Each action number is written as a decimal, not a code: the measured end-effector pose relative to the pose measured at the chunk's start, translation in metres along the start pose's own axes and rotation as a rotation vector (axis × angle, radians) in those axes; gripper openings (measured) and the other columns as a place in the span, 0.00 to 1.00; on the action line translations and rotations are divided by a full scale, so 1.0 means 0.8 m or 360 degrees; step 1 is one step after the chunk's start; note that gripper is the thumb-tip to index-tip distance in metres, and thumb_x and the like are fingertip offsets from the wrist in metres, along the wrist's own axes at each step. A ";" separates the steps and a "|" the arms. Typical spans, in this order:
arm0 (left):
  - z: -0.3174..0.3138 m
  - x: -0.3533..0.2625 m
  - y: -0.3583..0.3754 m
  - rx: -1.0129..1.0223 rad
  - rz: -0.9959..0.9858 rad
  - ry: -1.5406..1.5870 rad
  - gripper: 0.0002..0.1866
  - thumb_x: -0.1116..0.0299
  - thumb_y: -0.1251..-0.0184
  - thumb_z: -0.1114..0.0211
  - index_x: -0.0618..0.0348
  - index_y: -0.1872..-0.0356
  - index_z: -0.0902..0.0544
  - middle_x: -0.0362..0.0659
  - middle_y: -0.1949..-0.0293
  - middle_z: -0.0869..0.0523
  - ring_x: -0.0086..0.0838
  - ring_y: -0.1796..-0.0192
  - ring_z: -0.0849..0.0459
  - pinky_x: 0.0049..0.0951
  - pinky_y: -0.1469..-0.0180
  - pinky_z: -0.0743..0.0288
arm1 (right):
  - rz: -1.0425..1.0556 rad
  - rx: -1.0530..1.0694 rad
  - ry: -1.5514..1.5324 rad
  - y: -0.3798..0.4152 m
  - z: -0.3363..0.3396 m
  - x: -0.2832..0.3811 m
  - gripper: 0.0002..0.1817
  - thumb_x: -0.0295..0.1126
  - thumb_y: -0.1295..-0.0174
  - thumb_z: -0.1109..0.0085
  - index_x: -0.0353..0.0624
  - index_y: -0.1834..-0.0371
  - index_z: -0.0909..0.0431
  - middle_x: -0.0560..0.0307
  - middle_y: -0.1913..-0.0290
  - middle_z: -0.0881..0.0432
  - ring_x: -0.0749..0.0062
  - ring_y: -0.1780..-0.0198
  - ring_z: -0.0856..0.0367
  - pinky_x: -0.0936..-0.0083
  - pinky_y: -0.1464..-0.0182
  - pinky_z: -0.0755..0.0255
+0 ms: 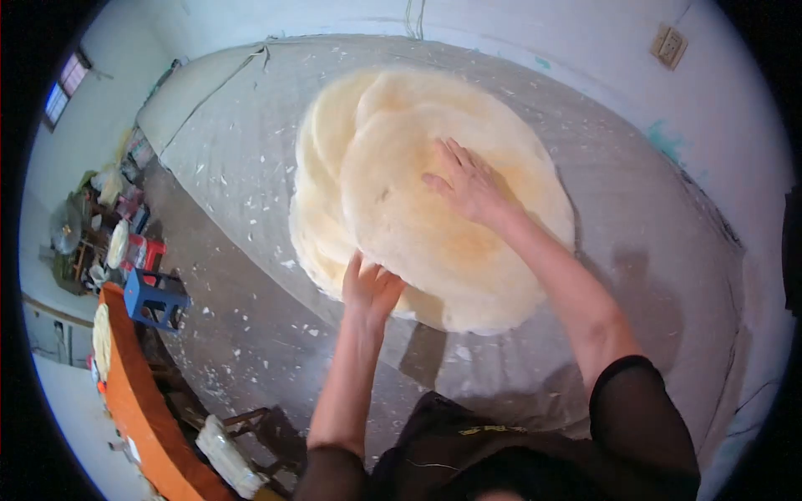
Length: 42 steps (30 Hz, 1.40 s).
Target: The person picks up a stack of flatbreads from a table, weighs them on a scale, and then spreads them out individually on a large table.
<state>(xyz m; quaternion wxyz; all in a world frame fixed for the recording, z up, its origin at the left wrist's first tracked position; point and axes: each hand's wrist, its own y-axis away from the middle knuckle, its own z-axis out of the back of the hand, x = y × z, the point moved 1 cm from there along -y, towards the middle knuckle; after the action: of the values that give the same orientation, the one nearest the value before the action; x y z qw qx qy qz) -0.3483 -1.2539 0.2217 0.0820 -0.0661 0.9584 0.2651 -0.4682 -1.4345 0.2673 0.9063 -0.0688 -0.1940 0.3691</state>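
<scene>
A pile of large, thin, round flatbreads (322,200) lies overlapped on a grey cloth-covered platform. The top flatbread (418,217) is pale cream, with yellow-brown patches near its middle and right side. My right hand (469,185) rests flat on its upper surface, fingers spread and nothing held. At the near left edge of that sheet, my left hand (372,285) has hold of the rim, its fingertips partly hidden at the bread's edge. Other sheets show beneath on the left, their edges fanned out.
The grey platform (225,159) is strewn with white flakes, as is the dark floor (242,309). A blue stool (156,299), a red stool (153,252) and clutter stand at left. An orange surface (146,409) runs along the lower left. A wall socket (668,47) is upper right.
</scene>
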 end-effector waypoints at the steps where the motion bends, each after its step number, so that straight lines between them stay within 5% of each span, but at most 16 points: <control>1: 0.035 -0.015 0.021 -0.0189 -0.0096 -0.0046 0.26 0.58 0.38 0.53 0.70 0.46 0.40 0.56 0.49 0.33 0.44 0.48 0.32 0.41 0.44 0.38 | -0.0065 0.0050 0.0005 -0.004 -0.015 0.005 0.37 0.57 0.42 0.63 0.44 0.35 0.52 0.48 0.34 0.51 0.56 0.33 0.54 0.59 0.36 0.59; 4: 0.102 -0.044 0.077 -0.0324 -0.0335 -0.0218 0.20 0.60 0.41 0.47 0.68 0.56 0.31 0.54 0.60 0.24 0.40 0.60 0.24 0.38 0.51 0.31 | -0.0086 0.0080 0.0103 -0.006 -0.025 0.004 0.37 0.58 0.43 0.62 0.47 0.35 0.52 0.49 0.34 0.52 0.53 0.33 0.56 0.53 0.36 0.61; 11: 0.126 -0.075 0.068 -0.0525 -0.0931 -0.0720 0.10 0.74 0.43 0.46 0.66 0.61 0.28 0.47 0.63 0.24 0.30 0.61 0.24 0.28 0.55 0.30 | -0.0022 -0.0045 0.0529 -0.018 -0.102 -0.016 0.40 0.61 0.45 0.61 0.50 0.34 0.54 0.50 0.33 0.55 0.46 0.33 0.60 0.45 0.38 0.64; 16: 0.120 -0.078 0.039 -0.0607 -0.1160 -0.0905 0.11 0.76 0.47 0.41 0.64 0.62 0.28 0.41 0.65 0.25 0.23 0.64 0.26 0.20 0.60 0.32 | -0.0036 0.0051 0.0261 -0.009 -0.070 -0.021 0.37 0.55 0.45 0.55 0.46 0.37 0.47 0.48 0.34 0.51 0.55 0.33 0.57 0.56 0.36 0.62; 19: 0.119 -0.085 0.025 -0.0690 -0.1092 -0.0849 0.12 0.71 0.46 0.40 0.63 0.61 0.28 0.40 0.65 0.25 0.24 0.64 0.27 0.23 0.60 0.32 | 0.0069 -0.0282 -0.0257 0.027 -0.021 -0.032 0.29 0.45 0.48 0.44 0.41 0.45 0.35 0.46 0.42 0.36 0.57 0.39 0.41 0.63 0.40 0.47; 21: 0.129 -0.096 0.006 -0.0662 -0.1062 -0.0853 0.12 0.67 0.46 0.41 0.61 0.62 0.27 0.40 0.66 0.25 0.26 0.63 0.27 0.26 0.61 0.33 | 0.0060 -0.0317 -0.0536 0.081 -0.001 -0.042 0.21 0.36 0.50 0.41 0.37 0.54 0.29 0.47 0.56 0.24 0.60 0.54 0.25 0.71 0.53 0.33; 23: 0.128 -0.109 -0.014 -0.0678 -0.1023 -0.0913 0.13 0.65 0.47 0.40 0.59 0.62 0.27 0.39 0.66 0.25 0.25 0.63 0.28 0.27 0.63 0.35 | -0.0260 0.0103 -0.1071 0.138 0.033 -0.023 0.13 0.31 0.49 0.43 0.34 0.63 0.25 0.50 0.69 0.20 0.69 0.68 0.22 0.77 0.64 0.30; 25: 0.116 -0.127 -0.023 -0.0735 -0.1143 -0.1395 0.17 0.62 0.49 0.39 0.58 0.60 0.27 0.39 0.67 0.26 0.24 0.63 0.29 0.27 0.64 0.38 | -0.0292 0.0346 -0.1115 0.205 0.021 -0.027 0.10 0.29 0.47 0.46 0.33 0.68 0.24 0.54 0.76 0.21 0.76 0.75 0.24 0.81 0.69 0.31; 27: 0.112 -0.148 -0.037 -0.0809 -0.1077 -0.1460 0.18 0.61 0.51 0.38 0.58 0.60 0.28 0.39 0.68 0.26 0.24 0.63 0.30 0.27 0.65 0.39 | -0.0247 0.0428 -0.0859 0.252 0.020 -0.019 0.09 0.28 0.44 0.49 0.32 0.69 0.24 0.55 0.76 0.21 0.78 0.76 0.24 0.81 0.70 0.30; 29: 0.125 -0.175 -0.058 -0.0868 -0.0985 -0.1490 0.27 0.62 0.58 0.34 0.68 0.58 0.32 0.47 0.64 0.27 0.29 0.64 0.28 0.27 0.64 0.34 | -0.0559 0.0208 -0.1091 0.291 0.012 -0.020 0.09 0.27 0.44 0.51 0.31 0.68 0.24 0.53 0.76 0.21 0.77 0.76 0.24 0.81 0.71 0.29; 33: 0.091 -0.197 -0.047 -0.0879 -0.0682 -0.1758 0.24 0.62 0.59 0.34 0.67 0.61 0.29 0.46 0.67 0.25 0.29 0.68 0.27 0.29 0.69 0.35 | -0.1157 -0.0189 -0.1265 0.329 -0.017 -0.053 0.09 0.27 0.42 0.51 0.31 0.67 0.24 0.54 0.77 0.21 0.79 0.77 0.24 0.84 0.73 0.29; 39: 0.103 -0.257 -0.082 -0.0786 -0.0188 -0.1858 0.14 0.64 0.58 0.36 0.64 0.74 0.23 0.44 0.76 0.24 0.27 0.75 0.28 0.26 0.73 0.36 | -0.1338 -0.0092 -0.0937 0.349 -0.052 -0.044 0.07 0.25 0.45 0.50 0.32 0.68 0.26 0.51 0.76 0.22 0.73 0.76 0.24 0.78 0.72 0.29; 42: 0.107 -0.263 -0.092 -0.0679 -0.0162 -0.1864 0.13 0.66 0.61 0.37 0.66 0.77 0.22 0.43 0.79 0.23 0.27 0.78 0.27 0.24 0.78 0.38 | -0.1110 -0.0116 -0.0196 0.358 -0.084 -0.042 0.06 0.25 0.47 0.49 0.35 0.69 0.27 0.48 0.75 0.24 0.67 0.75 0.24 0.74 0.70 0.30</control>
<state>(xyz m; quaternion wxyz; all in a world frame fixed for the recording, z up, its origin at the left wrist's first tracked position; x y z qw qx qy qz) -0.1200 -1.2542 0.1530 0.5914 0.0298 0.6759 0.4387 -0.6469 -1.2513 0.1194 0.9613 -0.0082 -0.2732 0.0340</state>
